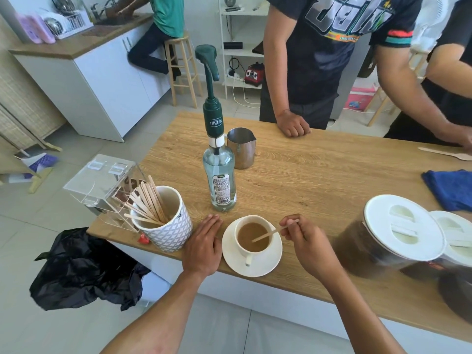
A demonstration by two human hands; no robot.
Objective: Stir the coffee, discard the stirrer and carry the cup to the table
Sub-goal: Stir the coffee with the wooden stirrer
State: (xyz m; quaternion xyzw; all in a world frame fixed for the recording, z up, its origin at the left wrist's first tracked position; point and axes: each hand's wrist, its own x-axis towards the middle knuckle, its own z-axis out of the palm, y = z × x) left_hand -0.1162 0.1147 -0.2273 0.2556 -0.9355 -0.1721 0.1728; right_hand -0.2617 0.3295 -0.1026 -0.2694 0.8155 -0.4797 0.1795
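Note:
A white cup (252, 237) of milky coffee stands on a white saucer (265, 265) near the front edge of the wooden counter (319, 175). A wooden stirrer (268, 235) leans in the coffee, its upper end pinched in my right hand (304, 236) just right of the cup. My left hand (203, 245) lies flat on the counter, fingers together, touching the saucer's left side and holding nothing.
A patterned mug (168, 226) of several stirrers and a clear box (107, 185) stand left of the cup. A pump bottle (219, 175) and steel pitcher (241, 148) are behind it. Lidded jars (398, 231) sit right. A black bin bag (84, 269) hangs below left. People lean on the far edge.

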